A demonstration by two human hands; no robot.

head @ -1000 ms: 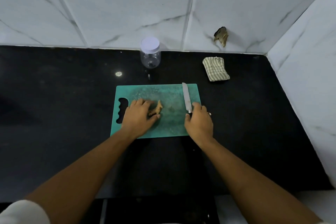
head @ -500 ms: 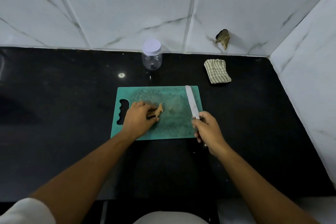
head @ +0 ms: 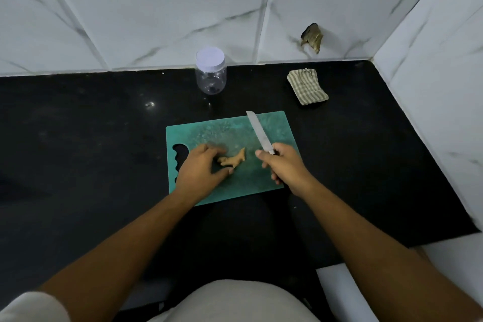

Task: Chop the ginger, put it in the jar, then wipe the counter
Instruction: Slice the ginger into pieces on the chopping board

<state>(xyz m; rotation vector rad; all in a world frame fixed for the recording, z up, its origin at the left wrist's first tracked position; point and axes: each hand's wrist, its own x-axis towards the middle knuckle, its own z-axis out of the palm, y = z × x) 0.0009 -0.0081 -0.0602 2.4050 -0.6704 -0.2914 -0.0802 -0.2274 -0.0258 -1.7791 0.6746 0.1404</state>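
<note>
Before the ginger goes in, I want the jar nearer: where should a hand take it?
Take the jar round its clear body, just below the white lid, coming from the near side. It stands upright close to the tiled wall, so the far side is cramped.

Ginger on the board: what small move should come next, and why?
Probably swing the knife over the ginger and start the first cut. The right hand grips the handle with the blade off to the ginger's right, while the left hand holds the whole, uncut piece on the cutting board.
</note>
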